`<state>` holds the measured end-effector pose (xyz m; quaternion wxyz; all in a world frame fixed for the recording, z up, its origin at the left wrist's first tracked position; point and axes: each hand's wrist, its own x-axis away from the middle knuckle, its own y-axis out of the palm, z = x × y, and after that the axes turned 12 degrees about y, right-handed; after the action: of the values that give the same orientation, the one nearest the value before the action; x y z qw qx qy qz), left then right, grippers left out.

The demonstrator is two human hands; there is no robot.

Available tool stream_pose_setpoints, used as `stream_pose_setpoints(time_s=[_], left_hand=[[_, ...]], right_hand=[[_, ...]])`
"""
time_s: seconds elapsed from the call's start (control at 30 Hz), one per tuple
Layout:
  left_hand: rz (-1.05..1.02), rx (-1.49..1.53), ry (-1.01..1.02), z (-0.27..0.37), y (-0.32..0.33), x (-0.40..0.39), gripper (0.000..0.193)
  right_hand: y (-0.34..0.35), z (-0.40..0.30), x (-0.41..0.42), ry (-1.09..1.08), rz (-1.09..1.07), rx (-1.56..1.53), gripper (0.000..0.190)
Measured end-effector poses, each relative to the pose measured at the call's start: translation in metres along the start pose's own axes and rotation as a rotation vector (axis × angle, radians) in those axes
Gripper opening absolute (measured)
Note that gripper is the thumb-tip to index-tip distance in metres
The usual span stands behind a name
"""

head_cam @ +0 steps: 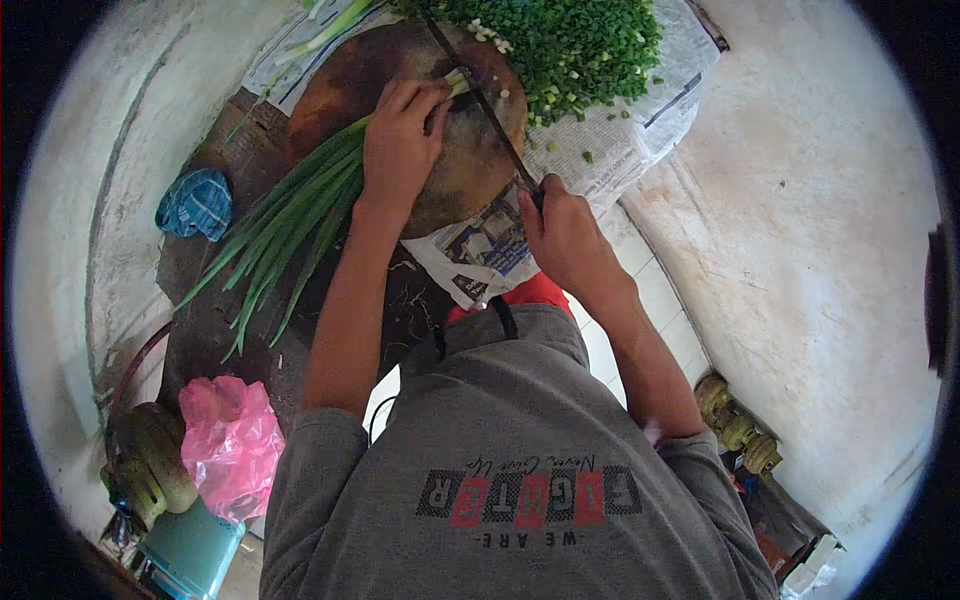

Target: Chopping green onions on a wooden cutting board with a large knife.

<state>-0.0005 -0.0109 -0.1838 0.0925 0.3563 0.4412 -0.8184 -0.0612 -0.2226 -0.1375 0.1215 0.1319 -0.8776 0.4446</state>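
My left hand [405,139] grips a bunch of spring onions [311,199] on a round wooden chopping board [465,176]. Their long green leaves trail off the board toward the lower left. Short pale stalk ends poke out past my fingers on the right. My right hand [566,232] is closed around the handle of a long dark knife [499,127]. The blade runs up and left across the board, right at the stalk ends; whether it has cut into them I cannot tell. A large heap of chopped spring onion [585,52] lies beyond the blade at the upper right.
Newspaper sheets [600,146] lie under the board and heap. More spring onions [330,34] rest at the upper left. A blue checked cloth [195,204], a pink plastic bag [231,450] and a green gas cylinder [154,457] are on the left. Walls stand close on both sides.
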Motion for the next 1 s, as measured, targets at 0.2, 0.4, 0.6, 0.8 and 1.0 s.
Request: stream_pose_setpoints(time_s=[0.2, 0.4, 0.6, 0.8, 1.0], left_hand=[[-0.011, -0.139, 0.034, 0.003, -0.002, -0.001, 0.018], [-0.028, -0.071, 0.001, 0.006, 0.001, 0.001, 0.017], [-0.028, -0.06, -0.054, 0.01, -0.003, -0.003, 0.018], [-0.027, -0.046, -0.012, 0.007, -0.003, 0.0, 0.017], [-0.015, -0.013, -0.069, 0.004, -0.001, 0.004, 0.018]], right_hand=[[0.002, 0.008, 0.012, 0.014, 0.009, 0.013, 0.035], [-0.01, 0.021, 0.044, 0.123, -0.049, 0.008, 0.034], [0.001, 0.005, 0.021, 0.063, 0.055, 0.008, 0.038], [-0.006, 0.002, 0.026, 0.027, 0.034, -0.079, 0.034], [-0.003, -0.002, 0.031, 0.014, 0.007, -0.081, 0.033]])
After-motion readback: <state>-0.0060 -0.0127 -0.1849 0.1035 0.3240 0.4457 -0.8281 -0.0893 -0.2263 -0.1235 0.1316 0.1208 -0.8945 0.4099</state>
